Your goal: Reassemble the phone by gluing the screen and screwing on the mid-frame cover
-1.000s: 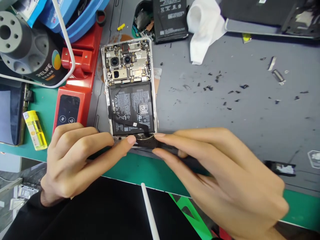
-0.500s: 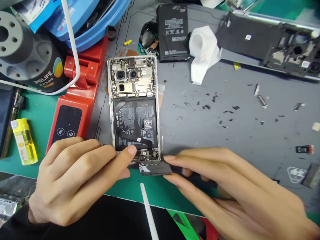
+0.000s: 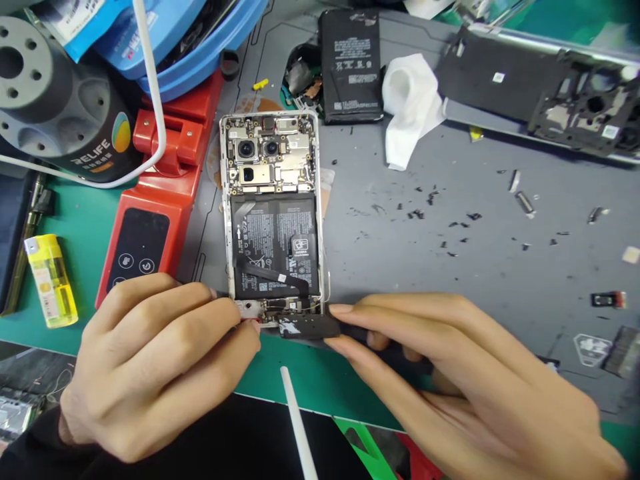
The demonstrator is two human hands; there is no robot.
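An opened smartphone [image 3: 275, 220] lies with its cameras at the far end, its circuit board and black battery [image 3: 275, 233] exposed. A dark ribbon cable [image 3: 270, 273] crosses the battery's lower part. My left hand [image 3: 160, 360] is closed at the phone's near left corner, index finger and thumb gripping its edge. My right hand [image 3: 450, 360] pinches a flat black loudspeaker module [image 3: 307, 327] by its right end. The module overlaps the phone's near edge; whether it is seated cannot be seen. A dark slender tool [image 3: 356, 333] is partly hidden behind the right fingers.
A loose battery [image 3: 351, 67], crumpled white tissue [image 3: 410, 107] and a dark phone back part [image 3: 500, 80] lie farther back. Black scraps dot the grey mat [image 3: 380, 253]. On the left are a red device [image 3: 150, 207], yellow lighter [image 3: 51, 280] and grey RELIFE canister [image 3: 65, 113].
The loudspeaker module has moved up onto the phone's near edge. My left index finger has drawn back from over the battery to the corner, uncovering a light metal piece there.
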